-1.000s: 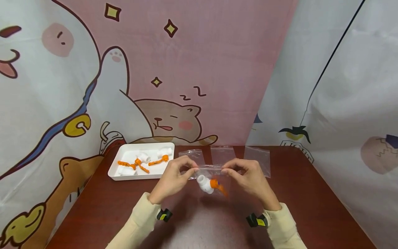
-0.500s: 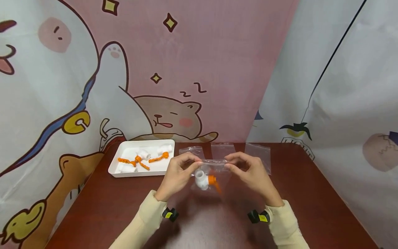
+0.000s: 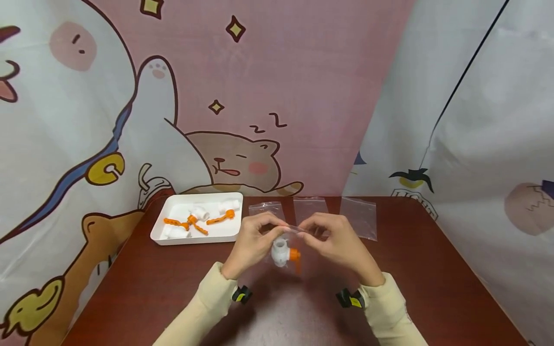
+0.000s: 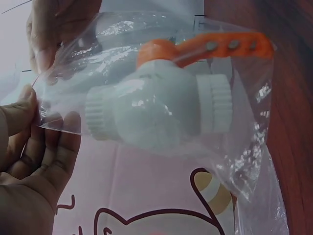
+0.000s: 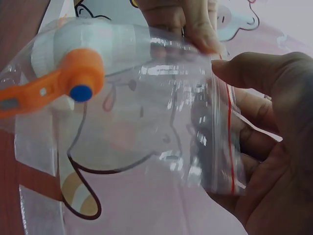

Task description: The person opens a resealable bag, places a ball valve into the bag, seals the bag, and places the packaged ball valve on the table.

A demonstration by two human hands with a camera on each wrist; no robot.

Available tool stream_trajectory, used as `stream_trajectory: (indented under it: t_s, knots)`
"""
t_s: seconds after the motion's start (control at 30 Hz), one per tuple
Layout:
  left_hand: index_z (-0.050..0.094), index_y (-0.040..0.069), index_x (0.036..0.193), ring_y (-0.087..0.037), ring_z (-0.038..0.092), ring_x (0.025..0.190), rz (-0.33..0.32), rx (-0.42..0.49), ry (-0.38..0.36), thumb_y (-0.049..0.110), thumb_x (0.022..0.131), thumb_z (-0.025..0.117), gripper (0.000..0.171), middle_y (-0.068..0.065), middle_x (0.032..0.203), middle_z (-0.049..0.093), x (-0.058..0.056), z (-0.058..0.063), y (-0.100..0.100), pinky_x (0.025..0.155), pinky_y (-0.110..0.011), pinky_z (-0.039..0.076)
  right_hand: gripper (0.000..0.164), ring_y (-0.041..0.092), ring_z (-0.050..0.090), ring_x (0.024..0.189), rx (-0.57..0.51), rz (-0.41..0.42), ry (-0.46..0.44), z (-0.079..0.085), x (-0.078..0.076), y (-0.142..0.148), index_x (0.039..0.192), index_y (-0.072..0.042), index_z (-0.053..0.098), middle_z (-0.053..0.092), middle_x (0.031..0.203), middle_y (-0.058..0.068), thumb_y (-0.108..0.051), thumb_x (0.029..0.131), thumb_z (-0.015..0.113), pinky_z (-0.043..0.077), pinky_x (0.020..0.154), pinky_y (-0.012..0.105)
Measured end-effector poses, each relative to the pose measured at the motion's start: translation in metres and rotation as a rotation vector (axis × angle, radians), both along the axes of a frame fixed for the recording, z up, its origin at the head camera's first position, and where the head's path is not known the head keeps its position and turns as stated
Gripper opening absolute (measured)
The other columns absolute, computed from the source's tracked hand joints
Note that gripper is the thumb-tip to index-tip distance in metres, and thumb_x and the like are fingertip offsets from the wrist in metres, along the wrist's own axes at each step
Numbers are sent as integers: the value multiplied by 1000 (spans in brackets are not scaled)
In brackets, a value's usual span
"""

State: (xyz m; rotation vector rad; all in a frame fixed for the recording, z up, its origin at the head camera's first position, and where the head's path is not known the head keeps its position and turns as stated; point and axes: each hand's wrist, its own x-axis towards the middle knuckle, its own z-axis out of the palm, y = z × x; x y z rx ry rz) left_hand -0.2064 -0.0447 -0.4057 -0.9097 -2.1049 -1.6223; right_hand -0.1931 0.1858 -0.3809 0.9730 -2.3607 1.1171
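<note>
Left hand (image 3: 253,242): thumb and fingers pinched on one end of the clear bag's top edge. Right hand (image 3: 335,240): same grip on the other end, thumb flat against the red zip line (image 5: 230,137). Fingertips of both hands sat near each other along that edge.

Clear bag (image 5: 151,132) was held up over the dark red-brown table (image 3: 433,288). White valve (image 4: 151,105) was inside it, hanging below my fingers, neither hand touching it. Ribbed collar each end; orange handle (image 4: 230,46) attached, blue spot (image 5: 81,93) at its hub.

White tray (image 3: 186,242) sat on the far left part of the table: three white pieces (image 3: 200,214) and three loose orange levers (image 3: 220,218) in it. Three flat bags (image 3: 358,218) lay in a row along the far edge, just right of the tray. Cartoon backdrop (image 3: 329,96) stood behind. Cream sleeves (image 3: 216,293) on both arms, black wrist unit (image 3: 242,294) on each.
</note>
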Motion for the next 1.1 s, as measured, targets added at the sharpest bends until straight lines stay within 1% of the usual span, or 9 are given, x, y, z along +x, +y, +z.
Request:
stream_trajectory:
  t_s: [0.13, 0.27, 0.4, 0.47, 0.6, 0.7, 0.83, 1.0, 1.1]
  knots:
    - [80, 14, 93, -7, 67, 79, 6, -22, 13, 20, 91, 77, 7, 1, 87, 76, 1, 2, 1, 66, -27, 57, 8, 0, 58, 69, 17, 34, 24, 2, -1, -7, 94, -19, 78, 68, 81, -14, -12, 90, 79, 56, 61, 28]
    - [80, 15, 93, -7, 66, 78, 8, -34, -14, 21, 92, 77, 7, 1, 86, 76, 1, 2, 1, 65, -24, 54, 1, 1, 56, 69, 20, 48, 37, 2, -2, -10, 93, -17, 77, 67, 82, -13, -16, 93, 77, 54, 61, 26]
    - [79, 19, 92, -7, 66, 79, 18, -49, -53, 23, 92, 76, 5, 5, 87, 76, 4, 2, 1, 65, -24, 54, 3, 1, 55, 69, 23, 52, 53, -1, -3, -12, 92, -17, 76, 66, 82, -13, -18, 95, 75, 52, 58, 25]
    - [79, 19, 92, -7, 66, 79, 25, -53, -63, 22, 92, 76, 5, 6, 87, 75, 5, 1, 2, 66, -24, 55, 3, 1, 54, 70, 24, 57, 67, -3, -3, -13, 92, -17, 75, 66, 82, -12, -18, 95, 74, 50, 56, 25]
    - [77, 14, 89, -7, 63, 76, 38, -47, -49, 16, 93, 76, 4, 1, 87, 75, 6, -1, 5, 63, -25, 55, 4, 1, 54, 71, 39, 69, 108, -5, -4, -15, 92, -16, 75, 66, 83, -10, -16, 95, 74, 51, 56, 25]
    - [75, 13, 86, -9, 59, 71, 61, -45, -34, 8, 92, 76, 7, -1, 84, 75, 6, -3, 8, 58, -23, 50, 4, 1, 54, 71, 47, 72, 135, -7, -5, -15, 92, -15, 76, 67, 84, -9, -15, 96, 74, 51, 58, 25]
    - [75, 13, 85, -11, 57, 68, 86, -33, -26, 3, 90, 76, 11, -1, 82, 74, 6, -4, 9, 56, -22, 45, 4, 0, 55, 71, 50, 67, 143, -8, -6, -16, 92, -15, 75, 67, 84, -10, -16, 96, 74, 51, 58, 23]
    - [76, 13, 88, -8, 60, 72, 79, -22, -35, 14, 92, 77, 5, 0, 84, 74, 5, -5, 8, 58, -23, 49, 3, 0, 53, 70, 64, 44, 180, -8, -6, -16, 92, -15, 74, 65, 83, -10, -14, 93, 77, 50, 57, 25]
    - [76, 15, 91, -8, 62, 76, 56, -29, -39, 22, 93, 76, 7, 2, 88, 74, 5, -5, 6, 61, -25, 53, 6, 0, 51, 70, 81, 26, 217, -8, -6, -16, 92, -16, 74, 65, 83, -10, -12, 91, 77, 49, 58, 24]
